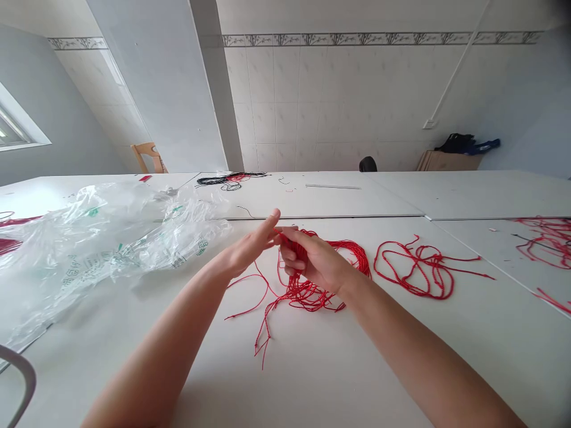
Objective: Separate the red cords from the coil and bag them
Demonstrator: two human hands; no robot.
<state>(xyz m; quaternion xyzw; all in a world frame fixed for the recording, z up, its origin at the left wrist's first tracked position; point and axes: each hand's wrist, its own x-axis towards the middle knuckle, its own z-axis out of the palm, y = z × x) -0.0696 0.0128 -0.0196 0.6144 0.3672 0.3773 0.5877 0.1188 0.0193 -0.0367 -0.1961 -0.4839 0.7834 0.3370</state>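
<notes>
A bundle of thin red cords (307, 294) hangs and spreads on the white table in front of me. My right hand (314, 258) is closed around the upper part of the bundle, its fingers curled over the strands. Close against it, my left hand (250, 249) has its thumb stretched up and its fingers pointing toward the right hand's fingertips, touching the cord there. Part of the left fingers is hidden. Several loose ends with small knots trail toward me and to the left.
Another red cord coil (417, 270) lies to the right, with more red cords (546, 238) at the right edge. Crumpled clear plastic bags (120, 238) cover the left side. Black cords (223, 179) and a thin grey strip (332, 186) lie farther back.
</notes>
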